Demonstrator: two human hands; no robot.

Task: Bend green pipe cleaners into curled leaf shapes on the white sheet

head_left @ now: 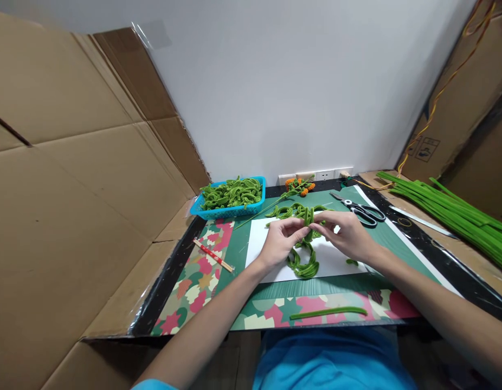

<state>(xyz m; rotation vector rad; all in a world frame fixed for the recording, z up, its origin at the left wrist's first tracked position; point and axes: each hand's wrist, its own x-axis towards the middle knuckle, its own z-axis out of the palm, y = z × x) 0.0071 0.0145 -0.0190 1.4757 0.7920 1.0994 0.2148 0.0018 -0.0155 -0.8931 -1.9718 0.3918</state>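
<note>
Blue shirt point(332, 360) at near edge, below hands. Loose stem point(328, 312) lies crosswise on mat's patterned front border, nearer than both hands. Green loops point(306, 265) on white paper point(267, 274), just nearer than the fingers; small green bit point(351, 261) under right wrist side. Left hand point(284, 238) and right hand point(345, 233) close together, fingertips of both pinched on fuzzy green piece point(309, 216), held upright between them above the paper. Wrapped chopsticks point(213, 255), red band, left of left hand, slanted on mat. More green pieces point(289, 210) just beyond the hands, partly hidden by them.

Scissors point(359, 210), black handles, beyond right hand, on mat. Thin pale tool point(424, 222) further right, near long green strips point(450, 214) in a bundle. Orange flower point(300, 187) beyond hands, its long stem running down toward the left. Blue basket point(230, 212), heaped with green twists point(235, 192), beyond and left of left hand.

Surface: green mat point(287, 290), patterned borders front and left, on black table point(153, 303). Cardboard point(72, 179) stands left, more cardboard point(450, 108) right, yellow-red wire point(438, 92) hanging there. Sockets point(325, 175) low on white wall point(295, 81), farthest back.
</note>
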